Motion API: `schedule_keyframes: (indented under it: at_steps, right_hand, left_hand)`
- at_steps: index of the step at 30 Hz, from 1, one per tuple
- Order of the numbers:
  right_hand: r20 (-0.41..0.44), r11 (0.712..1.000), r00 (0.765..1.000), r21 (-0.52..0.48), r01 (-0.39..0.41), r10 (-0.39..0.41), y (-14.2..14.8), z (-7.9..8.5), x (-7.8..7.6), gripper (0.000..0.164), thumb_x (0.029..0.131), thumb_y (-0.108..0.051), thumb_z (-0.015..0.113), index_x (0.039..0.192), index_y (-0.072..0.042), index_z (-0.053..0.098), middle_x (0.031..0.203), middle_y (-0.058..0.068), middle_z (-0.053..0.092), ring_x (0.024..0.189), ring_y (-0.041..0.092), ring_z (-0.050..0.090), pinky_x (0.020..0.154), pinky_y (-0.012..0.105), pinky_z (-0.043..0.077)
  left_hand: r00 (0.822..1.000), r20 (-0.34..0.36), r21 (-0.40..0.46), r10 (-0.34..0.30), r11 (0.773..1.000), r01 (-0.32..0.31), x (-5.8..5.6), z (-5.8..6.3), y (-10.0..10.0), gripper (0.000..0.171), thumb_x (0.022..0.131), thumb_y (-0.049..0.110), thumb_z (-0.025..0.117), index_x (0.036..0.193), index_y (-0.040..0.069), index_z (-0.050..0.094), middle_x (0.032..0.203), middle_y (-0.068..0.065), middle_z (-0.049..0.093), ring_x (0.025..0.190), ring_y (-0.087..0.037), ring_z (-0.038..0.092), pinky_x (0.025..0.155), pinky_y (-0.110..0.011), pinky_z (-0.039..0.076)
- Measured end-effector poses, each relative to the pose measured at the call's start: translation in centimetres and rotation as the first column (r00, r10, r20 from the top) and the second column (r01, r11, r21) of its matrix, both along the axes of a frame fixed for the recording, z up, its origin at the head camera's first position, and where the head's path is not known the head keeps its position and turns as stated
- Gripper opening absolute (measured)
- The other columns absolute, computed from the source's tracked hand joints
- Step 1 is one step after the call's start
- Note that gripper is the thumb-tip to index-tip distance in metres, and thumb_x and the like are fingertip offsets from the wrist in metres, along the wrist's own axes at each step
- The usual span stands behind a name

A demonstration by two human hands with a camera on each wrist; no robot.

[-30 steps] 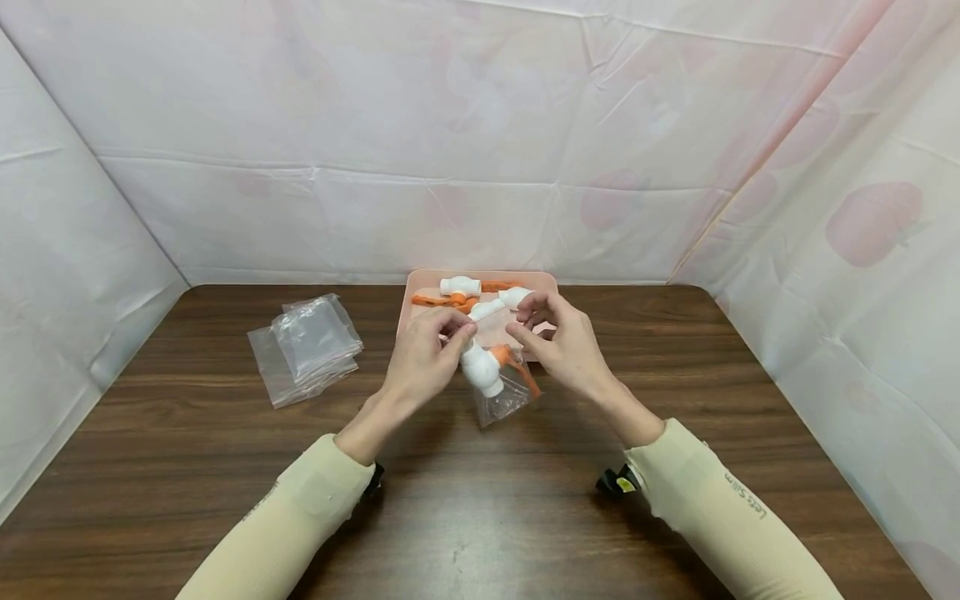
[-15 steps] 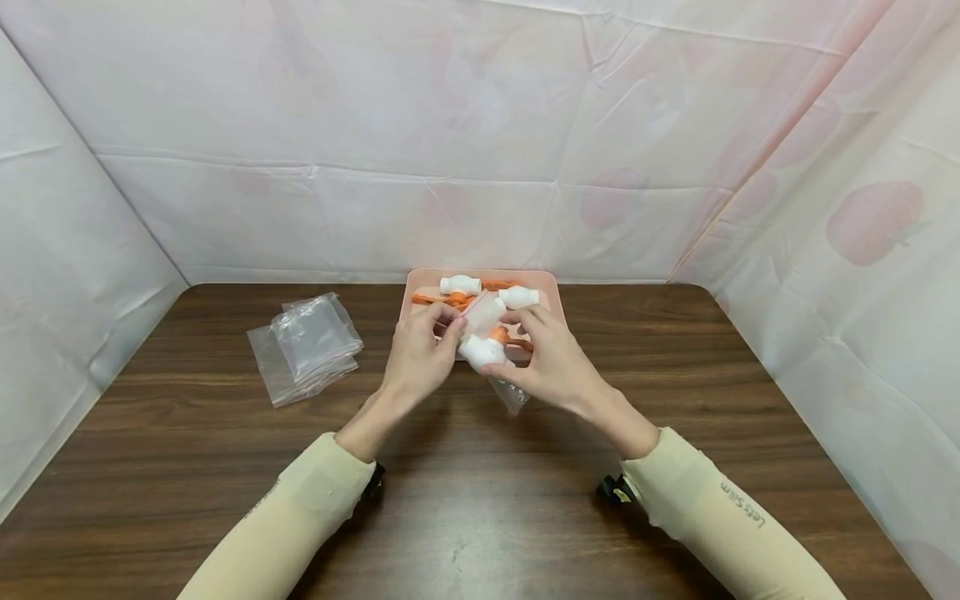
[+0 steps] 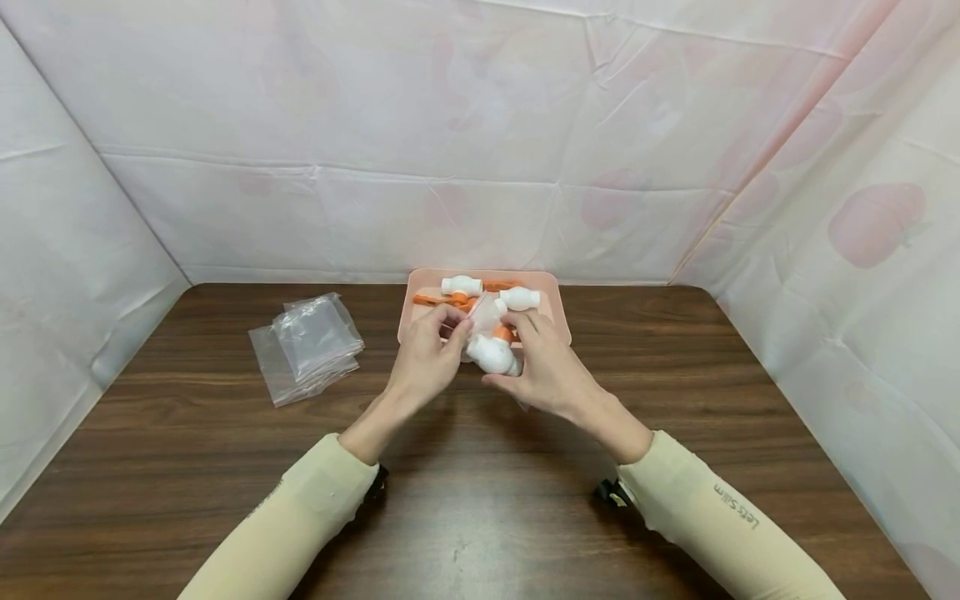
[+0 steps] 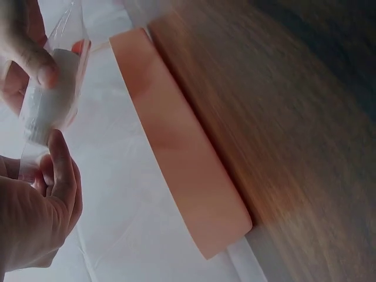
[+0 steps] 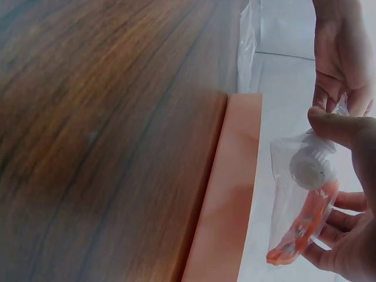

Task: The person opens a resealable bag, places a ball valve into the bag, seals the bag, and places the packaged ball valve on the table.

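A white ball valve [image 3: 491, 356] with an orange handle [image 5: 305, 226] sits inside a clear zip bag [image 5: 281, 161]. Thumb and fingers of my left hand [image 3: 422, 357] pinch the bag near its open-end strip. My right hand [image 3: 553, 367] grips the bagged valve, thumb on the near side and fingers behind. In the left wrist view, the valve body shows through the film between both hands. The right wrist view has the handle hanging down inside the bag beside the right fingers. Both hands are above the front of a pink tray [image 3: 562, 323].
Inside the tray lie several more white ball valves [image 3: 519, 298] with orange handles [image 3: 431, 300]. A loose stack of clear zip bags [image 3: 311, 342] rests on the dark wood table [image 3: 187, 467] to the left. Pale printed curtains [image 3: 375, 167] enclose the back and sides.
My right hand has moved from the bag's top edge down onto the valve and grips it through the film. The bag has risen and tilted; my left hand keeps its pinch.
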State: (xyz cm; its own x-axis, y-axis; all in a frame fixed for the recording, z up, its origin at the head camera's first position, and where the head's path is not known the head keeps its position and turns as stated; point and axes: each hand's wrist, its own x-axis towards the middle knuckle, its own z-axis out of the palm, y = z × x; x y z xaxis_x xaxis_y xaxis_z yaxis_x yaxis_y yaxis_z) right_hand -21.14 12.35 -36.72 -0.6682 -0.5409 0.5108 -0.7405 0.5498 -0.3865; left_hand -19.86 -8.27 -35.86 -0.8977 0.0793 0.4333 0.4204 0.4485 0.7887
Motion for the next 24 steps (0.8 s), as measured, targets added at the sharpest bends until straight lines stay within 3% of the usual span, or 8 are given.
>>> schedule_keyframes:
  at_steps: [8, 14, 19, 24]
  right_hand:
    - [0.079, 1.0, 0.996, -0.009, 0.029, -0.028, 0.3, 0.2, 0.5, 0.069, 0.071, -0.019, 0.095, 0.122, 0.004, 0.055, 0.116, 0.013, 0.057, 0.106, 0.022, 0.054, 0.086, 0.036, 0.055]
    - [0.11, 0.996, 0.99, 0.029, 0.081, -0.084, 1.4, 0.3, 0.4, 0.066, 0.071, -0.02, 0.093, 0.121, 0.002, 0.054, 0.112, 0.01, 0.058, 0.102, 0.023, 0.056, 0.086, 0.036, 0.053]
    - [0.155, 0.981, 0.969, 0.066, 0.185, -0.193, 3.0, 0.1, 0.1, 0.068, 0.071, -0.024, 0.092, 0.122, 0.003, 0.057, 0.11, 0.012, 0.058, 0.099, 0.026, 0.056, 0.084, 0.038, 0.05]
    - [0.191, 0.962, 0.944, 0.106, 0.251, -0.268, 5.0, -0.3, -0.5, 0.066, 0.073, -0.028, 0.088, 0.121, 0.004, 0.057, 0.105, 0.014, 0.058, 0.093, 0.025, 0.053, 0.079, 0.039, 0.047]
  left_hand:
    - [0.997, 0.049, 0.034, -0.052, 0.998, 0.05, 0.0, -0.4, 0.1, 0.01, 0.102, 0.01, 0.065, 0.099, 0.001, 0.069, 0.086, -0.006, 0.067, 0.081, -0.02, 0.063, 0.065, -0.028, 0.055]
    - [0.992, 0.107, 0.035, -0.072, 0.997, 0.068, 0.1, -0.4, -0.1, 0.016, 0.103, 0.016, 0.063, 0.107, 0.002, 0.07, 0.093, -0.006, 0.068, 0.086, -0.019, 0.064, 0.075, -0.031, 0.056]
    - [0.983, 0.161, 0.034, -0.089, 0.996, 0.085, 0.2, -0.5, -0.8, 0.019, 0.105, 0.019, 0.062, 0.114, 0.003, 0.069, 0.093, -0.007, 0.068, 0.082, -0.018, 0.065, 0.075, -0.034, 0.056]
    - [0.981, 0.169, -0.028, -0.096, 0.994, 0.102, 0.0, -0.8, -1.8, 0.012, 0.103, 0.016, 0.063, 0.108, 0.007, 0.07, 0.092, -0.005, 0.068, 0.085, -0.018, 0.062, 0.08, -0.035, 0.053]
